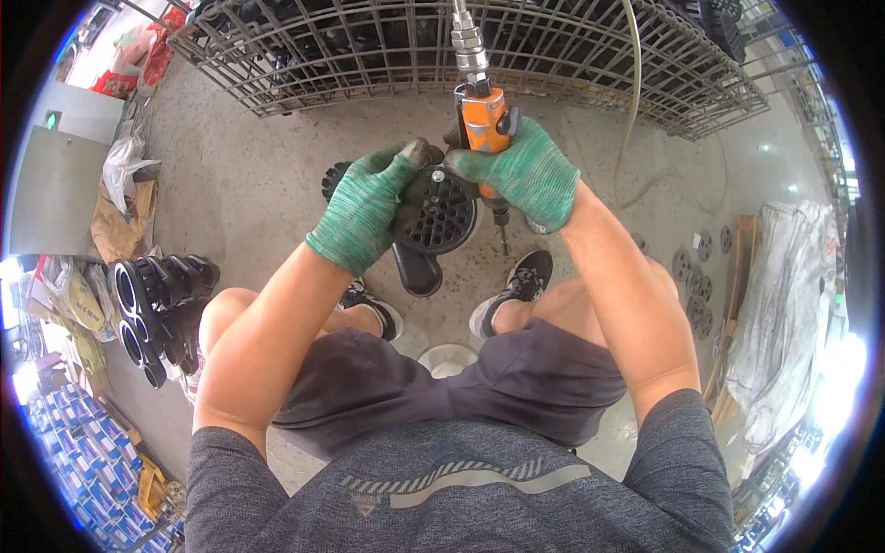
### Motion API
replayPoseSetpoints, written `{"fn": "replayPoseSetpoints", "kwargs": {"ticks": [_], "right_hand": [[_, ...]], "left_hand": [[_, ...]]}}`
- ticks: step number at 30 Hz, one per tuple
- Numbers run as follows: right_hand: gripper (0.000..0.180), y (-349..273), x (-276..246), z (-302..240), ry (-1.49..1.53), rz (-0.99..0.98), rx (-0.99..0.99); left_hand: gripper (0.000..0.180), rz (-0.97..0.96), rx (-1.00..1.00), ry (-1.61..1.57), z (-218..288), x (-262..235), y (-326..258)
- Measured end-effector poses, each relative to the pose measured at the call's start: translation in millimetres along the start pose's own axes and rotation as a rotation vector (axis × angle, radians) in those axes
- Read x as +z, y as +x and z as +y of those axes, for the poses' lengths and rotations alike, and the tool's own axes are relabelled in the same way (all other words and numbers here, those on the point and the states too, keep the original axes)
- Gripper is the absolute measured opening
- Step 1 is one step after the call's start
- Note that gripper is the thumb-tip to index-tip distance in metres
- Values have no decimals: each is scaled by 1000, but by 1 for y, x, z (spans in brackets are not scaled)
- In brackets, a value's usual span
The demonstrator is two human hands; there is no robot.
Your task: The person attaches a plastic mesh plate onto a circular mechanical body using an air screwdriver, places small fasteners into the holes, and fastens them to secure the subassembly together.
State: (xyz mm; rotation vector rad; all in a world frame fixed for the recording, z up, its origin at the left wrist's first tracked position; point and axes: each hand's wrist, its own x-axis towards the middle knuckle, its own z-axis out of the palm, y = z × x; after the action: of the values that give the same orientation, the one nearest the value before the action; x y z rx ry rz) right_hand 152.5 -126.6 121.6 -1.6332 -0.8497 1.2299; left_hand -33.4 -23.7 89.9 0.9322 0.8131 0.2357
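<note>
Both my hands wear green gloves with dark, dirty fingers. My left hand (364,207) grips a black round fitting (442,221) with a perforated, grate-like face and a rounded black outlet below it. A silver bolt head (438,175) shows at the grate's upper edge, close to both thumbs. My right hand (535,175) is wrapped around an orange air screwdriver (484,120), whose bit points down to the right of the fitting. Its metal coupling rises at the top. The right fingertips are partly hidden behind the tool. A toothed black rim (334,179) peeks out behind my left glove.
A wire mesh cage (350,69) holding black parts spans the far side. A pale hose (636,74) hangs down in front of it. Stacked black fittings (152,309) stand at left. Several perforated discs (696,281) lie on the floor at right, near white plastic sheeting (784,304).
</note>
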Motion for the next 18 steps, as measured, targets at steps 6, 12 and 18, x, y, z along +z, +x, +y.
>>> {"fn": "replayPoseSetpoints", "kwargs": {"ticks": [6, 12, 18], "right_hand": [[35, 2, 0, 5, -18, -10, 13], [36, 0, 4, 5, 55, -24, -16], [34, 1, 10, 0, -168, 12, -18]], "left_hand": [[39, -109, 18, -149, -2, -1, 0], [34, -21, 22, -55, -3, 3, -3], [35, 28, 86, 106, -1, 9, -6]]}}
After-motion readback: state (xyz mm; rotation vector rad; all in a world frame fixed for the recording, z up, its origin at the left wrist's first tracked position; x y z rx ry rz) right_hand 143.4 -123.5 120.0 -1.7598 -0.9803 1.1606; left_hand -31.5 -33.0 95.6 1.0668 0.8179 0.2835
